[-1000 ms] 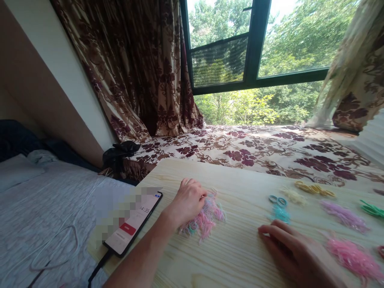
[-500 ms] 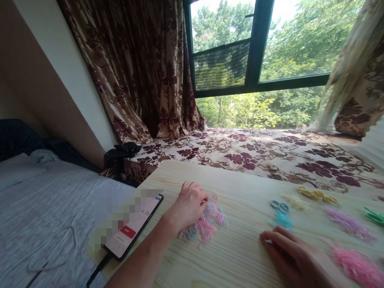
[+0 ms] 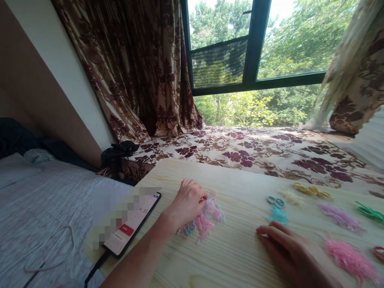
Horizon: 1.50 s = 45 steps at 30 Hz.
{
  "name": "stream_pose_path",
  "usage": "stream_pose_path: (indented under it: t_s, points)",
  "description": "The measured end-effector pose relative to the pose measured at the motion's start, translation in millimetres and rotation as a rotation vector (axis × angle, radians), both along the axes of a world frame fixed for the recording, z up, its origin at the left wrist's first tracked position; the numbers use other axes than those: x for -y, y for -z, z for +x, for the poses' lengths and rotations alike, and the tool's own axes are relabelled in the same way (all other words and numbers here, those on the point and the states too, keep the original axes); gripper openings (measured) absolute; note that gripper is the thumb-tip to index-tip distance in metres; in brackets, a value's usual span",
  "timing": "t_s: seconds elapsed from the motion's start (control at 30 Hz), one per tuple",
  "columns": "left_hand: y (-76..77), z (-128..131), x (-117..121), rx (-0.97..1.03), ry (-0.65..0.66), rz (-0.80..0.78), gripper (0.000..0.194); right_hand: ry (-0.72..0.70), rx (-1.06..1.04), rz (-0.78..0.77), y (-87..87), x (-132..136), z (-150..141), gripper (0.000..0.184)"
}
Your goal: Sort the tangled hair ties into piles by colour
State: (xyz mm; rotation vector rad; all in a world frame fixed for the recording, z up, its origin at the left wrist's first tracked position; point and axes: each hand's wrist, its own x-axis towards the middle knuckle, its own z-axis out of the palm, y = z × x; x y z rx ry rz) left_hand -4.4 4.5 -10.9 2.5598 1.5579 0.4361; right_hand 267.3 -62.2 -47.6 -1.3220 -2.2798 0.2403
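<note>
A mixed pile of pastel strands (image 3: pixel 207 221) is lying beneath and just beside the person's left hand (image 3: pixel 189 200), spilling out past the thumb side toward the right hand (image 3: pixel 288 244). The left hand is bending palm down over the pile, its fingers curling in; the fingertips are hiding from view, so whether it is gripping any strands cannot be told. The right hand is hovering or resting low, well apart from that pile, its fingers half curling; whether anything is sitting between its fingertips cannot be told either. Just beyond the right hand's fingers a small turquoise pile (image 3: pixel 279 215) is lying, with two blue rings (image 3: pixel 275 202) standing out behind it. Farther beyond that hand, a cream pile (image 3: pixel 291 197) and some yellow loops (image 3: pixel 312 190) are lying close together. To its right, a lilac pile (image 3: pixel 340 217), green loops (image 3: pixel 369 212), a pink pile (image 3: pixel 351 254) and part of a reddish loop (image 3: pixel 378 253) are spreading out. Both hands are working above a pale wooden table (image 3: pixel 237 188). Left of the left forearm, a phone (image 3: pixel 132 228) is lying screen up, a black cable (image 3: pixel 97 264) running from its near end.
</note>
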Motion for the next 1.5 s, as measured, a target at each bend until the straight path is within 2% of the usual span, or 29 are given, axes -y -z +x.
stream_pose_path:
  t_s: [0.23, 0.5, 0.83, 1.13, 1.33, 1.5]
  points:
    - [-5.4, -2, 1, 0.010, -0.021, 0.031, 0.021, 0.010, -0.050, 0.047, 2.6, 0, -3, 0.024]
    - [-14.2, -1, 5, 0.019, -0.013, 0.045, 0.022, 0.013, -0.008, 0.014, -10.0, 3, -6, 0.029]
    - [-11.5, 2, 7, 0.152, 0.050, 0.021, 0.018, 0.020, -0.021, -0.015, -8.8, 2, -5, 0.027]
    - [-12.4, 5, 9, 0.201, 0.051, 0.009, 0.017, 0.032, -0.064, -0.028, -9.2, 2, -5, 0.025]
    - [-9.7, 16, 16, 0.292, 0.204, -0.014, 0.013, 0.082, -0.310, 0.031, -10.8, 3, -19, 0.025]
    - [-9.8, 28, 24, 0.297, 0.314, -0.019, 0.014, 0.070, -0.500, 0.009, -8.5, 8, -40, 0.024]
